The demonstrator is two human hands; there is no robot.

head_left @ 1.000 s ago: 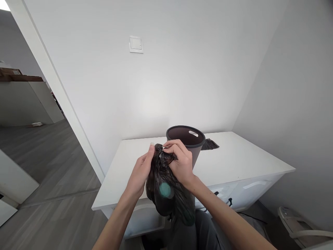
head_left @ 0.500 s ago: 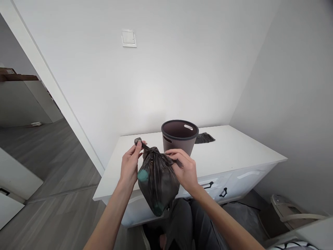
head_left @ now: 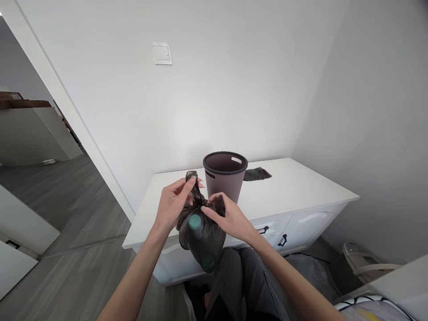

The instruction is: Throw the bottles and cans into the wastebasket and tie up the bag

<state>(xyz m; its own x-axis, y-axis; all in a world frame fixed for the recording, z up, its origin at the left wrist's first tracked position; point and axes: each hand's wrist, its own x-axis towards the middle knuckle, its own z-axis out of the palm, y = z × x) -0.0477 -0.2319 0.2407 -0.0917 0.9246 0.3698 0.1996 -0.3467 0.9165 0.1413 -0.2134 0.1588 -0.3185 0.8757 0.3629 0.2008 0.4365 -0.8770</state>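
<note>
I hold a filled black plastic bag (head_left: 200, 238) in the air in front of a white cabinet (head_left: 301, 187). My left hand (head_left: 174, 203) pinches one twisted end of the bag's top, raised near the cabinet's edge. My right hand (head_left: 229, 218) grips the other end at the bag's neck, fingers closed on the plastic. Something teal shows through the bag's side. Behind my hands a dark brown round bin (head_left: 224, 176) stands upright on the cabinet top.
A folded black bag (head_left: 257, 174) lies on the cabinet top, right of the bin. A wall switch (head_left: 162, 53) sits on the white wall above. An open doorway and grey wood floor (head_left: 67, 214) lie to the left. A low grey object (head_left: 364, 265) stands at the lower right.
The bag's two top ends were drawn apart and have come back toward each other. My left hand rose slightly with its end; my right hand shifted left onto the neck.
</note>
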